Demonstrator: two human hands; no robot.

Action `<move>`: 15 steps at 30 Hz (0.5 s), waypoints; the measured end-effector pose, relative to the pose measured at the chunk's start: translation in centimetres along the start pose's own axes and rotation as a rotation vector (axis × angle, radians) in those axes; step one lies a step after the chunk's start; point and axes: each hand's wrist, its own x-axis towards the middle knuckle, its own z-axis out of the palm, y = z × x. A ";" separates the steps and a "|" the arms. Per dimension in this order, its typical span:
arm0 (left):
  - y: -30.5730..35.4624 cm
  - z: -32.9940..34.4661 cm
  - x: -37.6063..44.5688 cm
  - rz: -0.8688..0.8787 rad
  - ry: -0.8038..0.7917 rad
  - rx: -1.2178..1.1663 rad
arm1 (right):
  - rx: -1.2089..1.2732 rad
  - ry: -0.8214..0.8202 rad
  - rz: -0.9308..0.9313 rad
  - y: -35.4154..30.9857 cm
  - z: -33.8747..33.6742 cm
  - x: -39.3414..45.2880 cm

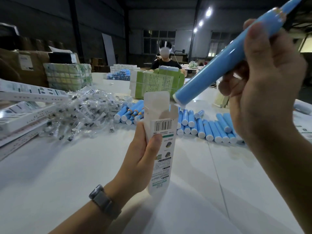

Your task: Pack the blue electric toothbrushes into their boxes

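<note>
My left hand grips a tall white box upright over the table, its top flaps open and a barcode facing me. My right hand holds a blue electric toothbrush tilted, with its white bottom end pointing down just above and to the right of the box's open mouth. The brush's upper end runs out of the frame at the top right. Behind the box, several more blue toothbrushes lie in a row on the table.
A heap of small clear plastic bags and flat white boxes lies at the left. Green cartons stand behind the brushes. A person sits at the far side of the white table. Cardboard cartons are stacked at back left.
</note>
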 end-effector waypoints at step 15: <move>0.2 0.4 -0.1 0.022 -0.039 0.117 | -0.617 -0.429 -0.044 2.8 0.6 -1.7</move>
